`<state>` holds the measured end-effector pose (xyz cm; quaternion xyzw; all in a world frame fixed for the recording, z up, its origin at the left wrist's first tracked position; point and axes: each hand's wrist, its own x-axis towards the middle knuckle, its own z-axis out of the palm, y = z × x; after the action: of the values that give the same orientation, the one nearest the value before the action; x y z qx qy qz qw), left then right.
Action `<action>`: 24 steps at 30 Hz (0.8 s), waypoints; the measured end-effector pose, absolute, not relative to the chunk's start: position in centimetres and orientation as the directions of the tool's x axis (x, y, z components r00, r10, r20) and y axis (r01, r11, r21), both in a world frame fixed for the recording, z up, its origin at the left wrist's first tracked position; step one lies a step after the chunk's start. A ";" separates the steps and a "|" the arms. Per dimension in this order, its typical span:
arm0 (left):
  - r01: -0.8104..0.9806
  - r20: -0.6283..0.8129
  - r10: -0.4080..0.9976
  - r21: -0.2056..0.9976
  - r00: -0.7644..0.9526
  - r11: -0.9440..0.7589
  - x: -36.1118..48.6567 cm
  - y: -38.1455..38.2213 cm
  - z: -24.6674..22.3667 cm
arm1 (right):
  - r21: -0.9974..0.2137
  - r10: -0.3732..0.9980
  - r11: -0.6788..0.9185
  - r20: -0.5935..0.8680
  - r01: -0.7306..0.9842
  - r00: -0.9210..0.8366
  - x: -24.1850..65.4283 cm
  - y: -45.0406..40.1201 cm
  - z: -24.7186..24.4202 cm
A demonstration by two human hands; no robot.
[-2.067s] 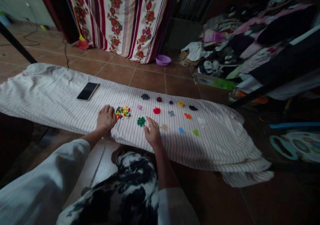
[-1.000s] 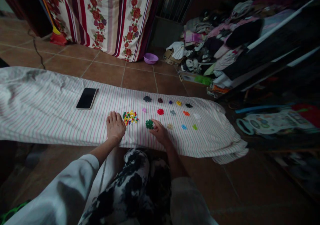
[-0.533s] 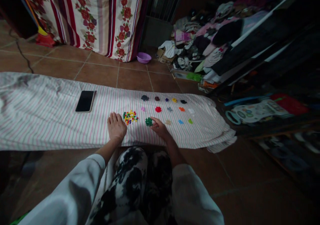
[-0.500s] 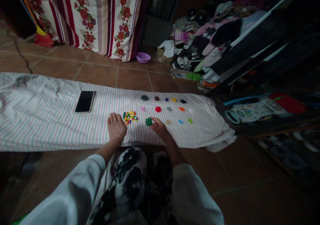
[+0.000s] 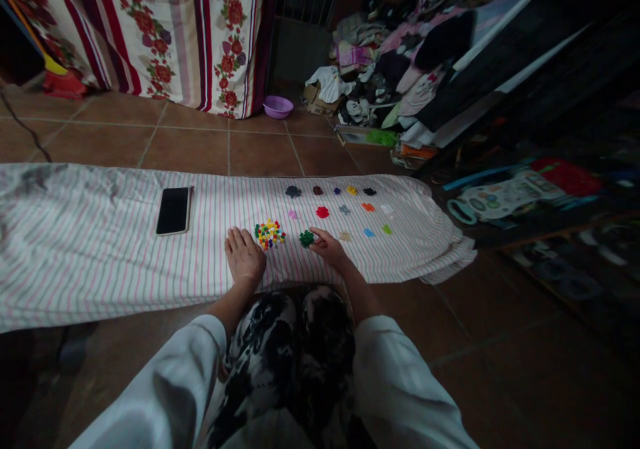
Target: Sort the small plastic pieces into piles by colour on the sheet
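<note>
My left hand [image 5: 245,257] lies flat, palm down, on the striped cloth [image 5: 220,202], its fingers stretched out. Just right of its fingertips is a mixed pile of small coloured pieces [image 5: 270,234], mostly yellow, red, green and white. My right hand [image 5: 329,247] is at the right edge of a dark green pile [image 5: 307,238], with index finger and thumb apart beside it. The pieces are too small to make out their kind. Beyond and right lie single-colour piles, among them a red pile [image 5: 323,212], an orange pile [image 5: 368,206] and a light blue pile [image 5: 369,232].
A phone [image 5: 173,210] lies on the cloth to the left. Past the cloth, a purple basin [image 5: 278,106] stands on the tiled floor by a flowered curtain [image 5: 175,36]. A heap of clothes [image 5: 380,69] fills the back right.
The view has shifted slightly, so the cloth's contents appear a little further right. Both hands keep their places: left flat beside the mixed pile, right at the green pile.
</note>
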<state>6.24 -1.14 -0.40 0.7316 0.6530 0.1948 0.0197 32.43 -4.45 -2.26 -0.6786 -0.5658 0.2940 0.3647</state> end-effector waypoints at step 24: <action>0.954 0.351 0.935 0.262 0.046 -0.145 6.6 -1.4 -0.9 | -0.892 0.948 0.047 0.182 0.450 0.260 31.1 -5.3 -0.4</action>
<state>6.62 -1.42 -0.89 0.7228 0.6535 0.2238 -0.0211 31.11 -5.25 -0.43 -0.6379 -0.5481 0.2635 0.4724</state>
